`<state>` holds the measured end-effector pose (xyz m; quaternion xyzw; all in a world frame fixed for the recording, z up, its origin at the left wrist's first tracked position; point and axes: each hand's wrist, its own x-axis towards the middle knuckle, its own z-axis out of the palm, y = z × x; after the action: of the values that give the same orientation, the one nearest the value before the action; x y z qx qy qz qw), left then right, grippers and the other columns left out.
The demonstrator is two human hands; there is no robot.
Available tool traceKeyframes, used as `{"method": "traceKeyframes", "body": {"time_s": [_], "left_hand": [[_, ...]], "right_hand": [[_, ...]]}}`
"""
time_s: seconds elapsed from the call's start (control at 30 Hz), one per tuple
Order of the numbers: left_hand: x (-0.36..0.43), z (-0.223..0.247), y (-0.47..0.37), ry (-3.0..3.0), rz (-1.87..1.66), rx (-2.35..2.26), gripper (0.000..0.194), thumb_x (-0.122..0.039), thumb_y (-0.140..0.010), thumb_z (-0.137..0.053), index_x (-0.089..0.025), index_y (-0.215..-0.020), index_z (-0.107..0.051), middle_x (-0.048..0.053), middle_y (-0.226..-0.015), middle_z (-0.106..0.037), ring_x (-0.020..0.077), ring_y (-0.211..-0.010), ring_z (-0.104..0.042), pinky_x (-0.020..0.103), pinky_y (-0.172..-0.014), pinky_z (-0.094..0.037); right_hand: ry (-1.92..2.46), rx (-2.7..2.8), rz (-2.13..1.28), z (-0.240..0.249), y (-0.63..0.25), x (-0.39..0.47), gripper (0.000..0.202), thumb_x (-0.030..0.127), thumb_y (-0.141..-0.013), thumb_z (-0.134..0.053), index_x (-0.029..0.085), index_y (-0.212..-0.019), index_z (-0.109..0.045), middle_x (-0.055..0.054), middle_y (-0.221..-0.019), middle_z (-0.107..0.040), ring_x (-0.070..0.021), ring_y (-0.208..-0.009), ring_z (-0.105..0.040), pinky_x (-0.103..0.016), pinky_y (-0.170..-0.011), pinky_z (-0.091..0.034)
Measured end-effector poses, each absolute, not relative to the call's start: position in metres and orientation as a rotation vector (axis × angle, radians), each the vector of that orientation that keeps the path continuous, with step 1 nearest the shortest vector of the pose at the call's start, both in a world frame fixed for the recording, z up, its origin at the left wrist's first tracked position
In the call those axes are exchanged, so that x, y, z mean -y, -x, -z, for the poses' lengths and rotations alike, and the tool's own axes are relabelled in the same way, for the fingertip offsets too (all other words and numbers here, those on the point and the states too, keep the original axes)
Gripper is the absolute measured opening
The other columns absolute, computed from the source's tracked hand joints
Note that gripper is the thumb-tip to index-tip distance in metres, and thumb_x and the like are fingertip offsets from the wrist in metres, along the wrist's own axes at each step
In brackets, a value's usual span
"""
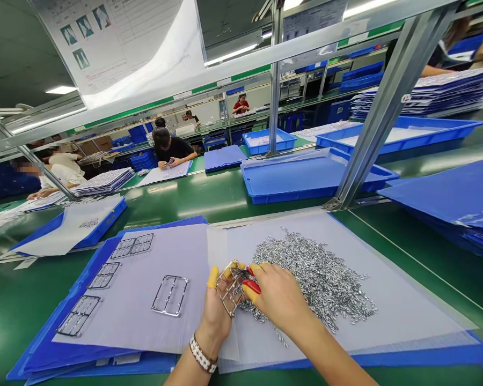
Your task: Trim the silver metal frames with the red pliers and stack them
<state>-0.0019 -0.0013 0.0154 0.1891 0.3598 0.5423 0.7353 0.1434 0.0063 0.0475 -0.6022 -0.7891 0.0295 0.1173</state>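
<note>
My left hand (214, 320) holds up a shiny metal frame (227, 295) with thin crossbars, gripped by the edges between fingers in yellow finger cots. My right hand (285, 295) is closed around small red-handled nippers (252, 286), whose jaws are hidden at the frame's right side. Just beyond and to the right spreads a big heap of small silvery metal pieces (314, 273) on a white sheet. One similar frame (170, 295) lies alone left of my hands. Several more, such as the dark-looking frame (79, 316), lie along the sheet's left side.
Blue sheets (36, 348) lie under the white sheet (137, 321) on the green table. Beyond are a blue tray (293, 174) and a metal post (380, 115). A stack of blue sheets (459, 193) sits at right. A person in black (171, 147) works across the table.
</note>
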Motion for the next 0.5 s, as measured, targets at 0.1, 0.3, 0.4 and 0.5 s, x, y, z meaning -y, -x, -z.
{"method": "traceKeyframes", "body": {"time_s": [0.1,0.3,0.4,0.5], "left_hand": [[0.0014,-0.0153,0.0018,-0.426,-1.206,-0.814,0.052,-0.053,-0.086,-0.045,-0.016,-0.117,-0.064,0.012,-0.122,-0.061,0.0265,-0.108,-0.055,0.032,-0.077,-0.046],[0.0003,-0.0110,0.0029,-0.483,-1.211,-0.855,0.053,-0.053,-0.085,-0.046,-0.016,-0.119,-0.062,0.012,-0.123,-0.061,0.0276,-0.112,-0.053,0.032,-0.078,-0.045],[0.0005,-0.0109,0.0030,-0.469,-1.215,-0.851,0.052,-0.052,-0.086,-0.046,-0.015,-0.118,-0.062,0.013,-0.123,-0.061,0.0276,-0.112,-0.053,0.033,-0.078,-0.047],[0.0004,-0.0142,0.0045,-0.413,-1.212,-0.800,0.053,-0.053,-0.087,-0.045,-0.013,-0.117,-0.062,0.015,-0.123,-0.060,0.0259,-0.104,-0.057,0.035,-0.078,-0.048]], "right_hand": [[1.756,2.321,-0.121,-0.0479,-0.1422,-0.0077,0.029,0.037,-0.084,-0.056,0.019,-0.106,-0.065,-0.010,-0.097,-0.068,-0.0259,-0.092,-0.061,-0.035,-0.076,-0.041],[1.755,2.336,-0.135,-0.0478,-0.1404,-0.0084,0.027,0.034,-0.084,-0.057,0.019,-0.104,-0.065,-0.009,-0.095,-0.068,-0.0259,-0.089,-0.062,-0.035,-0.074,-0.042],[1.780,2.344,-0.083,-0.0498,-0.1386,-0.0075,0.020,0.029,-0.084,-0.057,0.019,-0.099,-0.067,-0.009,-0.090,-0.068,-0.0250,-0.084,-0.063,-0.034,-0.071,-0.041],[1.782,2.342,-0.044,-0.0493,-0.1400,-0.0053,0.019,0.029,-0.084,-0.058,0.019,-0.097,-0.066,-0.009,-0.090,-0.067,-0.0252,-0.085,-0.062,-0.034,-0.071,-0.041]]}}
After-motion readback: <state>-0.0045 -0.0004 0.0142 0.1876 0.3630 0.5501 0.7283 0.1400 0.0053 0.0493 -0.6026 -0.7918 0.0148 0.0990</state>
